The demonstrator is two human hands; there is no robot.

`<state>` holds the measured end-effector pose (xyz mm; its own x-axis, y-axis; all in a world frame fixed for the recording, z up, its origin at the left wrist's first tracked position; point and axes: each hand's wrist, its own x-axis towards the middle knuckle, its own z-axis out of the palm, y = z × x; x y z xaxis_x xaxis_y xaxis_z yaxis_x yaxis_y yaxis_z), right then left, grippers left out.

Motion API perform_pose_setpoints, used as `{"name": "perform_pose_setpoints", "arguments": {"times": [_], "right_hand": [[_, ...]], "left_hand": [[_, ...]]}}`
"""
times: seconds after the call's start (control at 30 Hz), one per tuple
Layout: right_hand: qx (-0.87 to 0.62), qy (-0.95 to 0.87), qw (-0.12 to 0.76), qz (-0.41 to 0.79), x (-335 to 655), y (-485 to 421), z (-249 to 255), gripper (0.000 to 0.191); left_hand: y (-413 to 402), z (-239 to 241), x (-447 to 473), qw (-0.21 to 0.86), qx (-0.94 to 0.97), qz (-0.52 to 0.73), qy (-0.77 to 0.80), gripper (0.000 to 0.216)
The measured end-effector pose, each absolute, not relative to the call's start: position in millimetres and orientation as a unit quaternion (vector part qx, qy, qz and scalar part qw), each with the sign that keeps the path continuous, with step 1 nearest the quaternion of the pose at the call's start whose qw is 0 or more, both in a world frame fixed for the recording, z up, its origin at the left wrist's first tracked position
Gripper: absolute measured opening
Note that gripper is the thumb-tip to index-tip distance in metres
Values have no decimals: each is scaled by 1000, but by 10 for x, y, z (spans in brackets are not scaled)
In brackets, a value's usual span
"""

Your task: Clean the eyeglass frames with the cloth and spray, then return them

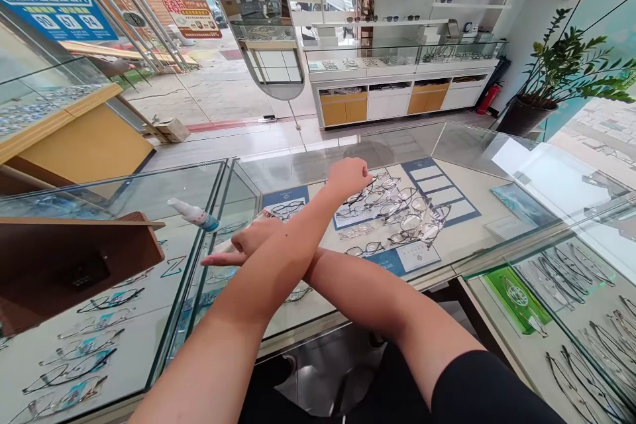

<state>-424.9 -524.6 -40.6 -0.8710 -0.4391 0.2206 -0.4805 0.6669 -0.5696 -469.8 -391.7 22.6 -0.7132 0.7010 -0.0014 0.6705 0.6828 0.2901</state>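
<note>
My forearms cross above the glass display counter, the left over the right. My left hand [350, 175] reaches to the far side with its fingers curled down at the edge of a heap of eyeglasses [410, 205]. What those fingers hold is hidden. On the left, my right hand [254, 238] has one finger stretched out and the others bent. Partly covered by it, a white item with red print [268, 212] shows at its far edge; I cannot tell whether it is gripped. A white spray bottle [193, 214] lies tilted beside this hand.
Blue-and-white display sheets [442, 189] lie around the heap. A brown wooden stand [74, 265] juts in at left. More eyeglasses [74, 361] fill the left case, and a right-hand case holds frames beside a green card [517, 298]. A leaflet [521, 205] lies at the right.
</note>
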Motion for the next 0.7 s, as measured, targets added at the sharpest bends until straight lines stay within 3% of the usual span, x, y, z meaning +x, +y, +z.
{"name": "perform_pose_setpoints", "arguments": {"times": [0.13,0.5,0.7], "right_hand": [[272,-915,38,296,-4222,-5270,-424,86],[244,-934,81,249,-4124,-5270,-360,79],[265,-916,63,294,-4138,-5238,-396,81]], "left_hand": [[-3965,215,-4709,117,352,114,922,28],[-4018,299,-4640,157,319,104,929,18],[-4011,268,-4635,169,327,104,924,7]]}}
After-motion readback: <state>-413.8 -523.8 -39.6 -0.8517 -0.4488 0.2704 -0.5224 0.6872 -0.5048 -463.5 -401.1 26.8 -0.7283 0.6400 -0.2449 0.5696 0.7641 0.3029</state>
